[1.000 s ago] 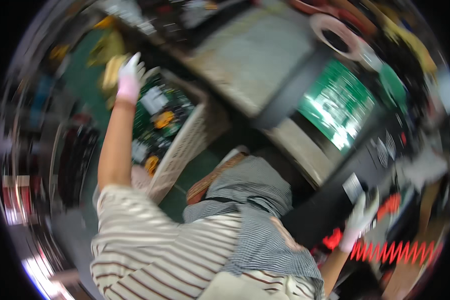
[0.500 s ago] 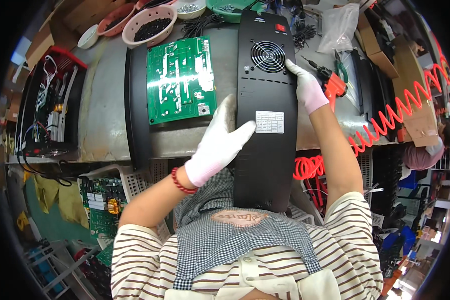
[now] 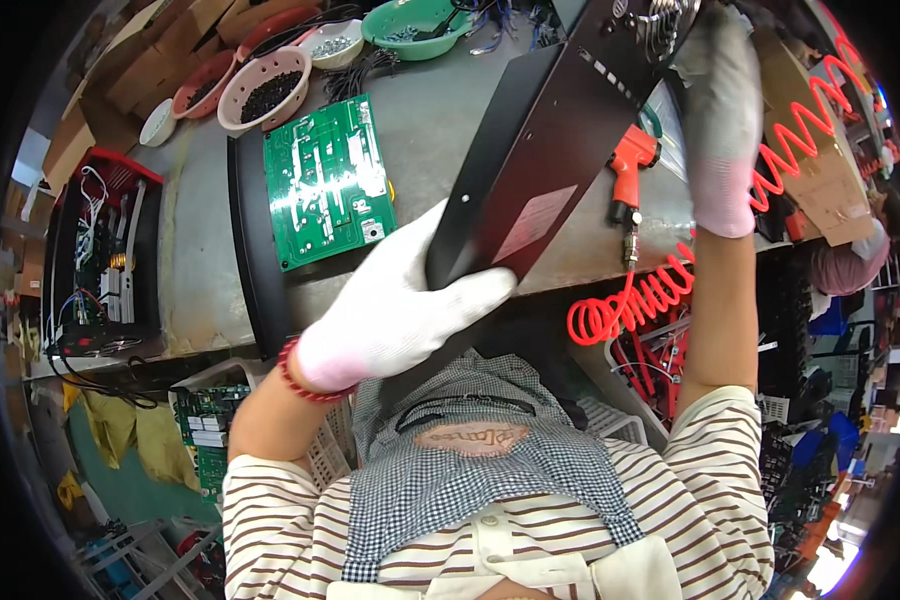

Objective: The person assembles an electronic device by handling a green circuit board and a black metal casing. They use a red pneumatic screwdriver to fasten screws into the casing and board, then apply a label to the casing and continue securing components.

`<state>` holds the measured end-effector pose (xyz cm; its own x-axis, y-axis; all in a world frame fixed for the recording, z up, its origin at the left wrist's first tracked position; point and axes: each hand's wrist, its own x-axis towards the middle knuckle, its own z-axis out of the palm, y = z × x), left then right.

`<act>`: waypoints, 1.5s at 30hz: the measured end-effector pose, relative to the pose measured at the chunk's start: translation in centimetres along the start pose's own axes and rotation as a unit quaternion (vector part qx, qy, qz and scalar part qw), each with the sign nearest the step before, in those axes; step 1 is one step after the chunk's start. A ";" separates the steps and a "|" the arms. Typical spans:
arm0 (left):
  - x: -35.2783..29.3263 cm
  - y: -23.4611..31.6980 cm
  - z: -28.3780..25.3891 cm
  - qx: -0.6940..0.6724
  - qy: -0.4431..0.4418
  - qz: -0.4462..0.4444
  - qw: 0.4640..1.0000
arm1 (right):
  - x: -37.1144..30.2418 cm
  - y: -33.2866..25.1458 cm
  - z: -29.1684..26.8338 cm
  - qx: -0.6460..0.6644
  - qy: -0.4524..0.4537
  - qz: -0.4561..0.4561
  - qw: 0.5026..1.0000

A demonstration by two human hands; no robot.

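A long black metal casing [image 3: 560,130] with a pale label and a round fan grille is raised and tilted above the bench, its far end leaning right. My left hand [image 3: 400,300], in a white glove, grips its near end, thumb over the face and fingers behind the left edge. My right hand [image 3: 725,125], also gloved and blurred by motion, is closed at the casing's far right edge beside the grille; its fingertips are partly hidden. Left of the casing, a green circuit board [image 3: 328,185] lies on a black panel [image 3: 255,260].
Bowls of small parts, including a pink bowl [image 3: 262,90] and a green bowl [image 3: 417,25], stand at the back. A red power screwdriver [image 3: 630,165] with a coiled red hose [image 3: 610,320] lies at right. An open casing with wiring [image 3: 105,250] stands at left.
The casing has gone from upright in front of me to lifted and tilted rightward, its near end now over the bench edge. My right hand has moved up and right, my left slightly left.
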<state>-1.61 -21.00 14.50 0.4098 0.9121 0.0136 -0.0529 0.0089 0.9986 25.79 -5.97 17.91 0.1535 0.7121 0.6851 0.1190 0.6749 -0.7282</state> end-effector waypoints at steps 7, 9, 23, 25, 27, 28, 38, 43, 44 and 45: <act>-4.8 2.1 -0.2 0.187 -0.209 -0.091 0.956 | 2.0 0.7 -2.2 0.128 0.047 -0.013 0.991; -5.2 1.1 0.9 0.188 -0.211 -0.091 0.955 | -2.0 -2.0 1.5 0.046 -0.063 -0.007 0.997; -3.3 -0.4 2.0 0.202 -0.220 -0.076 0.951 | -9.0 8.5 6.8 -0.072 -0.226 0.199 0.951; -1.6 1.9 1.4 0.188 -0.185 -0.155 0.952 | -7.9 10.8 3.5 -0.266 -0.162 0.087 0.946; 0.5 1.1 0.5 0.151 -0.120 -0.068 0.979 | -8.5 13.6 -1.0 -0.511 -0.130 -0.009 0.849; 2.0 1.8 0.3 0.143 -0.106 -0.093 0.980 | -9.0 13.6 -2.8 -0.585 -0.146 0.001 0.798; 11.3 -3.7 0.4 0.167 -0.043 -0.104 0.980 | -7.4 13.4 -6.8 -0.472 -0.198 0.401 0.760; 11.6 -4.1 0.4 0.160 -0.053 -0.107 0.980 | -8.3 14.6 -10.2 -0.121 -0.150 0.514 0.836; 11.6 -4.2 0.4 0.148 -0.053 -0.109 0.981 | -9.7 14.6 -10.9 -0.060 -0.117 0.509 0.851; 11.5 -4.3 0.3 0.137 -0.047 -0.111 0.983 | -10.8 13.7 -10.5 0.004 -0.089 0.501 0.861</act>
<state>3.56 -10.69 10.41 0.4665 0.8582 -0.2142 0.2893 0.0807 0.9538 36.06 -6.46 0.36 0.0217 0.9554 -0.2946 0.0082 -0.2948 -0.9555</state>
